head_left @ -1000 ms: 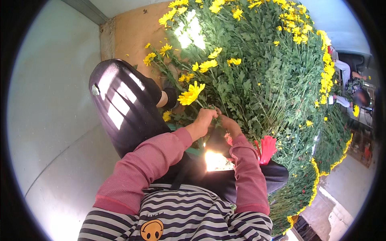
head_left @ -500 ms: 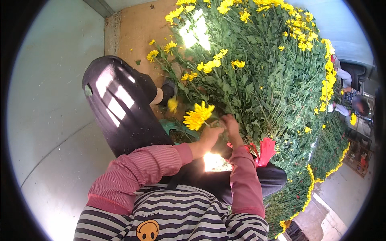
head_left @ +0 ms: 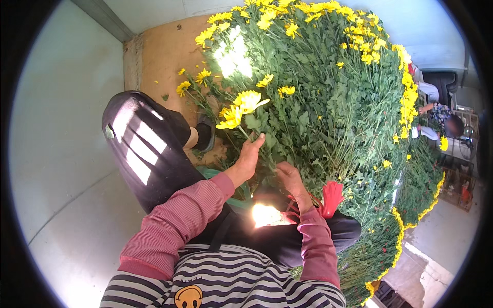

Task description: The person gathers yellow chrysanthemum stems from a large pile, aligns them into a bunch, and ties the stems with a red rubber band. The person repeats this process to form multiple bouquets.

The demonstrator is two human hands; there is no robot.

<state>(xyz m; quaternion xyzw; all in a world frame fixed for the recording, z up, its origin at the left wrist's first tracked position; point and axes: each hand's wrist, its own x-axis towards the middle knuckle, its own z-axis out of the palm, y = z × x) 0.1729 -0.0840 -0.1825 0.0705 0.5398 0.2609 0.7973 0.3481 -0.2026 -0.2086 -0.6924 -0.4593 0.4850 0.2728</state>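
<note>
Your left hand (head_left: 247, 156) grips a yellow flower stem (head_left: 241, 114) raised off the heap (head_left: 328, 102). Your right hand (head_left: 291, 177) rests among stems, its grasp unclear. Most flowers look unsorted yet.

- L hand (head_left: 247, 156) pinching stem of yellow flowers (head_left: 240, 108), raised
- R hand (head_left: 290, 180) in green stems (head_left: 328, 118) nearby
- Red ties (head_left: 331, 197) beside R wrist

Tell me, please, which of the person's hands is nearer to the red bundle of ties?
The right hand: it lies just left of the red bundle of ties. The left hand is farther away, up at a yellow flower stem.
</note>
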